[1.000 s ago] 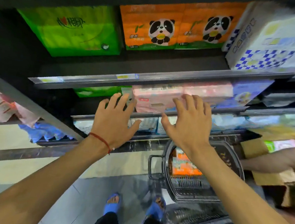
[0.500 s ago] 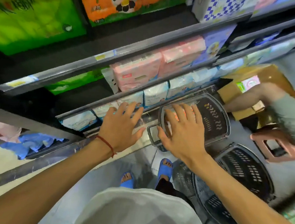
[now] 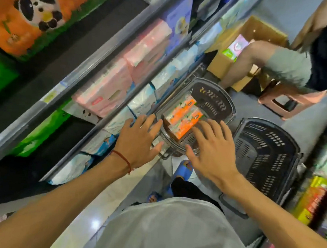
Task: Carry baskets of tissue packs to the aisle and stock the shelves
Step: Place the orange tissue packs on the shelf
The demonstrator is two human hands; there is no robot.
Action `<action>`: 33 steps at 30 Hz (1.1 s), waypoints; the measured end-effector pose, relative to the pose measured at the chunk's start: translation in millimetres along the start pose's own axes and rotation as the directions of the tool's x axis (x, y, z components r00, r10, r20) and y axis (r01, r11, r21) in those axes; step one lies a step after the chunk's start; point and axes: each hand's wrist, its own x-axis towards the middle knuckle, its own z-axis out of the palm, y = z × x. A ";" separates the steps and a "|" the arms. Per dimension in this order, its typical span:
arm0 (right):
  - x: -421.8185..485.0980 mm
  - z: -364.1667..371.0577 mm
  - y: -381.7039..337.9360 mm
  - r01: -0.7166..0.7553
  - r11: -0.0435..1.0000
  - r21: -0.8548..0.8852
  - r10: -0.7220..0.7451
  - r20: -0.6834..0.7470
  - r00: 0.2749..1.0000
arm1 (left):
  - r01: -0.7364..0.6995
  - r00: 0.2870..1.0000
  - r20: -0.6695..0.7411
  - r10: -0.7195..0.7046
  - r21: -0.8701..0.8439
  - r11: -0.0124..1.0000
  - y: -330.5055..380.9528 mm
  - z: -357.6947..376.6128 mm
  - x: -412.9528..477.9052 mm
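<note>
Shelves (image 3: 97, 58) of tissue lined the aisle's left side. Orange tissue packs (image 3: 182, 118) lay in the nearer basket (image 3: 215, 106), long axis pointing away. The left hand (image 3: 137, 139) and right hand (image 3: 210, 147) flanked them, fingers spread wide and holding nothing, the right's tips seemingly closest.

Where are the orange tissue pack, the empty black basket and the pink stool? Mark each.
orange tissue pack (image 3: 183, 118): head view, top face.
empty black basket (image 3: 256, 132): head view, slotted inner wall.
pink stool (image 3: 284, 91): head view, seat edge.

Bright indoor light, heavy motion blur, tilted wide-angle distortion, floor (image 3: 94, 223) glare
</note>
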 end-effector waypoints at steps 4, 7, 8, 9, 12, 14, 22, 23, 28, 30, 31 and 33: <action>24.5 8.5 36.5 -0.075 0.997 0.025 0.074 0.026 0.997 | -0.048 0.999 0.006 0.048 0.007 0.999 2.6 -2.4 49.8; 43.5 17.3 58.7 -0.117 0.993 0.025 0.116 0.034 0.993 | -0.039 0.999 0.000 0.039 -0.028 0.999 0.0 0.9 88.6; 49.4 20.0 64.5 -0.127 0.992 0.021 0.126 0.044 0.991 | -0.046 0.999 0.003 0.046 -0.032 0.998 -1.8 1.9 102.3; 54.7 22.6 68.9 -0.135 0.991 0.017 0.134 0.060 0.989 | -0.059 0.998 0.009 0.059 -0.035 0.998 -3.9 3.2 115.1; 69.7 34.7 76.8 -0.184 0.983 0.010 0.182 0.104 0.978 | -0.130 0.991 0.020 0.131 -0.036 0.991 -12.7 11.7 151.1; 78.3 45.9 76.6 -0.230 0.973 0.006 0.227 0.143 0.963 | -0.187 0.982 0.024 0.188 -0.044 0.981 -19.6 21.6 176.0; 118.6 113.3 59.1 -0.523 0.852 0.036 0.514 0.137 0.847 | -0.372 0.925 0.045 0.377 -0.087 0.924 -42.7 82.1 275.1; 123.2 124.6 56.0 -0.549 0.835 0.043 0.538 0.144 0.830 | -0.402 0.912 0.050 0.406 -0.076 0.912 -44.9 92.4 283.9; 144.0 193.8 42.7 -0.624 0.777 0.081 0.595 0.226 0.771 | -0.482 0.872 0.068 0.485 -0.053 0.874 -55.1 150.1 316.6; 149.7 226.1 37.4 -0.657 0.749 0.087 0.615 0.278 0.738 | -0.488 0.866 0.083 0.492 -0.068 0.870 -59.5 176.7 330.8; 153.4 243.6 34.7 -0.681 0.725 0.100 0.629 0.307 0.714 | -0.483 0.868 0.089 0.488 -0.070 0.873 -61.7 191.1 338.6; 161.4 278.1 26.4 -0.740 0.657 0.146 0.656 0.373 0.656 | -0.475 0.871 0.098 0.481 -0.081 0.876 -65.7 219.1 349.4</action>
